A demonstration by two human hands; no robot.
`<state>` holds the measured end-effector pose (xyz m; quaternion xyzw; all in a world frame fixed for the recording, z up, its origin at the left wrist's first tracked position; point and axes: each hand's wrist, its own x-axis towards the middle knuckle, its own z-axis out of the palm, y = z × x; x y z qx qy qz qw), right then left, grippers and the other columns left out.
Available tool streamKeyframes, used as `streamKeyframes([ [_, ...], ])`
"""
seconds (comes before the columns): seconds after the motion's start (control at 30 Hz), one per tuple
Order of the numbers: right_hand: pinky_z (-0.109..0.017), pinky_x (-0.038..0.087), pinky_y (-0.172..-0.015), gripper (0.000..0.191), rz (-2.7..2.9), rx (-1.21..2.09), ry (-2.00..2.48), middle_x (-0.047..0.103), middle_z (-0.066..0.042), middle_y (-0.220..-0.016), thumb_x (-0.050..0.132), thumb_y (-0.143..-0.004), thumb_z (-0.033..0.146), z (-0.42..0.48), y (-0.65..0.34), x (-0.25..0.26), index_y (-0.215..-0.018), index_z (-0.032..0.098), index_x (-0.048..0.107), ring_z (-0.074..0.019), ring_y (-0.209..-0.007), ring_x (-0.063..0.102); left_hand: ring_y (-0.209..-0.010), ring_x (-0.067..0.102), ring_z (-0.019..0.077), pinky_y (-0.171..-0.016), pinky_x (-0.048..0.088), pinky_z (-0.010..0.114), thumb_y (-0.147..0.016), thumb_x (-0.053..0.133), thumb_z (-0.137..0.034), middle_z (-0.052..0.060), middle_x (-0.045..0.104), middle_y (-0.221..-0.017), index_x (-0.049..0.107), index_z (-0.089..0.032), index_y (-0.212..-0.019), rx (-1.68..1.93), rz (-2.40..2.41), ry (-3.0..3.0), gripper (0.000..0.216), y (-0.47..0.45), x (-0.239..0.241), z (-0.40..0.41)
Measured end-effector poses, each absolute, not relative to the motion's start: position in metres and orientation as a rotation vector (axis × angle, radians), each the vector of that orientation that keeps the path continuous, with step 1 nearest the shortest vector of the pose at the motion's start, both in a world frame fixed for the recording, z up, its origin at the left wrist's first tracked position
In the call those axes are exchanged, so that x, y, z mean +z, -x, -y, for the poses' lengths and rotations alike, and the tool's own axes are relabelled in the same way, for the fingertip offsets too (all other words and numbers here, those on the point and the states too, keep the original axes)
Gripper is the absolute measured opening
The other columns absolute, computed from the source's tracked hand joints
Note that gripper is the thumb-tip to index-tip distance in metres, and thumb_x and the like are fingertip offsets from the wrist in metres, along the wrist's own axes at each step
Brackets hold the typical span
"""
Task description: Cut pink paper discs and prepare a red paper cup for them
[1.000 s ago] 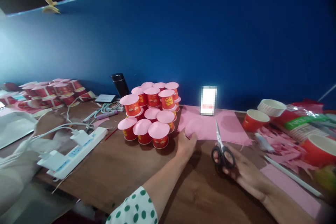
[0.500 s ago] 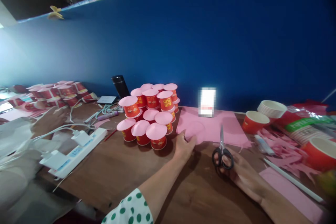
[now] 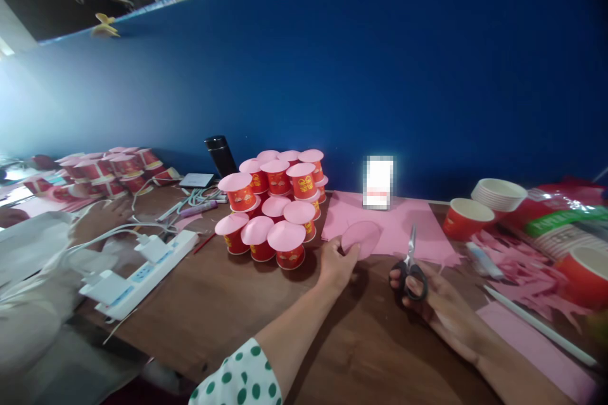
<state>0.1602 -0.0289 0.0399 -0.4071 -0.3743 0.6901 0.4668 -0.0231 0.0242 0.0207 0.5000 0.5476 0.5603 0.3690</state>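
Between the thumb and fingers of my left hand (image 3: 339, 261) is a pink paper disc (image 3: 363, 239), held tilted above the table's pink sheets. My right hand (image 3: 439, 297) has its fingers in the handles of black-handled scissors (image 3: 411, 266); their blades point up and away, apart from the disc. Beyond both hands lie pink paper sheets (image 3: 408, 221). Left of my left hand stand several red paper cups (image 3: 291, 257), upside down and stacked in two layers, with pink discs on top.
A bright phone-like screen (image 3: 379, 183) leans at the blue partition (image 3: 403, 63). To the right are upright paper cups (image 3: 468, 220), pink scraps (image 3: 517, 266) and a white stick (image 3: 536, 323). At left are a power strip (image 3: 147, 272), a black flask (image 3: 221, 155) and another person's hand (image 3: 102, 218).
The pink disc is lifted and tilted more in my left hand. The scissors' blades have turned slightly in my right hand. The whole view has shifted a little.
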Motion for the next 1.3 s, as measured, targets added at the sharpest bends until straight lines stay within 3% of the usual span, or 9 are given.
streamKeyframes([
  [0.2, -0.017, 0.048, -0.056, 0.047, 0.894, 1.644, 0.986, 0.064, -0.003, -0.098, 0.078, -0.064, 0.037, 0.0305, -0.1573, 0.041, -0.107, 0.028, 0.062, -0.0142, -0.082, 0.058, -0.054, 0.047, 0.0105, -0.052, 0.037, 0.021, -0.07, 0.061, -0.033, 0.0, 0.058, -0.059, 0.065, -0.011, -0.072, 1.452, -1.393, -1.27, 0.022, 0.0228, 0.0195, -0.0246],
  [0.37, -0.019, 0.046, -0.054, 0.04, 0.942, 1.663, 0.988, 0.063, -0.005, -0.096, 0.075, -0.069, 0.034, 0.0303, -0.1585, 0.0409, -0.107, 0.026, 0.062, -0.0137, -0.076, 0.056, -0.058, 0.051, 0.0112, -0.055, 0.041, 0.021, -0.072, 0.061, -0.034, 0.001, 0.061, -0.064, 0.066, -0.012, -0.078, 1.461, -1.303, -1.247, 0.023, 0.0202, 0.0195, -0.0239],
  [0.57, -0.02, 0.044, -0.056, 0.038, 0.963, 1.683, 0.953, 0.061, -0.003, -0.093, 0.073, -0.073, 0.033, 0.0291, -0.1606, 0.0388, -0.109, 0.028, 0.061, -0.0126, -0.076, 0.054, -0.044, 0.05, 0.0088, -0.044, 0.04, 0.02, -0.072, 0.061, -0.037, -0.002, 0.057, -0.059, 0.062, -0.014, -0.083, 1.401, -1.272, -1.091, 0.026, 0.0172, 0.0198, -0.0216],
  [0.93, -0.019, 0.042, -0.055, 0.039, 0.963, 1.701, 0.95, 0.06, -0.002, -0.089, 0.073, -0.073, 0.033, 0.0317, -0.1594, 0.0425, -0.109, 0.028, 0.06, -0.012, -0.075, 0.054, -0.055, 0.059, 0.0117, -0.051, 0.046, 0.021, -0.071, 0.065, -0.035, 0.002, 0.062, -0.065, 0.062, -0.012, -0.081, 1.364, -1.217, -1.101, 0.024, 0.0176, 0.0179, -0.0229],
  [1.17, -0.021, 0.045, -0.057, 0.041, 1.0, 1.64, 0.978, 0.063, -0.003, -0.092, 0.072, -0.072, 0.036, 0.0296, -0.1608, 0.0389, -0.11, 0.028, 0.057, -0.0135, -0.078, 0.057, -0.045, 0.053, 0.0095, -0.035, 0.035, 0.016, -0.065, 0.068, -0.043, 0.0, 0.06, -0.06, 0.064, -0.014, -0.083, 1.311, -1.257, -0.981, 0.035, 0.0147, 0.0204, -0.0186],
  [1.3, -0.023, 0.047, -0.058, 0.046, 1.113, 1.486, 1.089, 0.063, -0.004, -0.092, 0.071, -0.073, 0.038, 0.0299, -0.1609, 0.0407, -0.113, 0.026, 0.055, -0.015, -0.077, 0.057, -0.044, 0.05, 0.0063, -0.041, 0.041, 0.017, -0.06, 0.074, -0.042, 0.0, 0.06, -0.06, 0.065, -0.012, -0.074, 1.354, -1.164, -0.895, 0.034, 0.0135, 0.0235, -0.0184],
])
